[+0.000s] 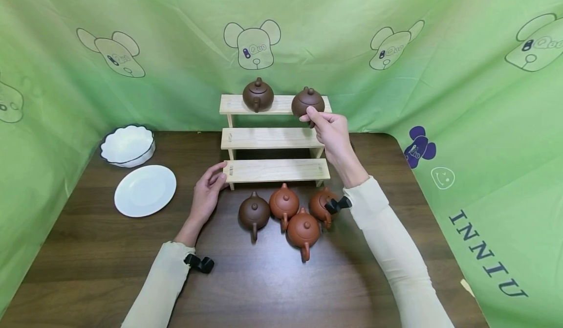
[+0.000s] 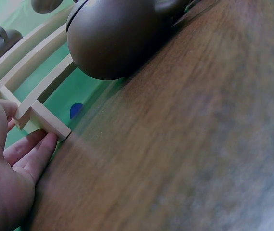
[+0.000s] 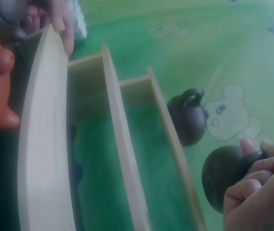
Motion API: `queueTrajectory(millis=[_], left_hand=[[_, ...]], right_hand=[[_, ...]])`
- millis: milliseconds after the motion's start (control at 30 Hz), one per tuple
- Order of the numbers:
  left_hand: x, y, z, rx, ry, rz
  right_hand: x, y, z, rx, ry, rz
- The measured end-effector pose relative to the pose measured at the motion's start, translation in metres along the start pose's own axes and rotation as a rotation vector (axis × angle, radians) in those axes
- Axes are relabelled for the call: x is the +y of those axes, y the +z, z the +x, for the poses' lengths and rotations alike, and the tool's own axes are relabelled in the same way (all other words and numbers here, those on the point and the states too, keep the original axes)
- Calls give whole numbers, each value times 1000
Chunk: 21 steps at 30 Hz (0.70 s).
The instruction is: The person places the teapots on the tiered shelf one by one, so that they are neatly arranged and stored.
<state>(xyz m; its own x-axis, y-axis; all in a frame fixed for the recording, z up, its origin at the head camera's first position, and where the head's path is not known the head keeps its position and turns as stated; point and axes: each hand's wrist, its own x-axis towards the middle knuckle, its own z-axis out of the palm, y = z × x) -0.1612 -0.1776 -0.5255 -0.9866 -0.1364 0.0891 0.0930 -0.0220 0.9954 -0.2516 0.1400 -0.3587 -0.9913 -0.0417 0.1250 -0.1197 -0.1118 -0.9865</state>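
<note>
So two dark teapots sit on the top shelf (image 1: pixel 274 104), right hand (image 1: pixel 332 131) gripping the second teapot (image 1: pixel 307 102) at 1 o'clock; left hand (image 1: pixel 209 191) steadies the rack, four teapots (image 1: pixel 286 213) wait on the bench (image 1: pixel 110 250).

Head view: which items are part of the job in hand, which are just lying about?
In the job:
- right hand gripping dark teapot at the top step
- left hand touching the stepped wooden rack at its bottom step
- second dark teapot on the top step
- four teapots on the table

Lying about:
- white plate
- scalloped white bowl
</note>
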Motion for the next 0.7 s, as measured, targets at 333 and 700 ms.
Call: queueTrajectory(millis=[333, 700], left_hand=[[1, -1, 0, -5, -1, 2], [2, -1, 0, -5, 0, 8]], right_hand=[[8, 3, 16, 49, 24, -7], [11, 9, 28, 39, 16, -50]])
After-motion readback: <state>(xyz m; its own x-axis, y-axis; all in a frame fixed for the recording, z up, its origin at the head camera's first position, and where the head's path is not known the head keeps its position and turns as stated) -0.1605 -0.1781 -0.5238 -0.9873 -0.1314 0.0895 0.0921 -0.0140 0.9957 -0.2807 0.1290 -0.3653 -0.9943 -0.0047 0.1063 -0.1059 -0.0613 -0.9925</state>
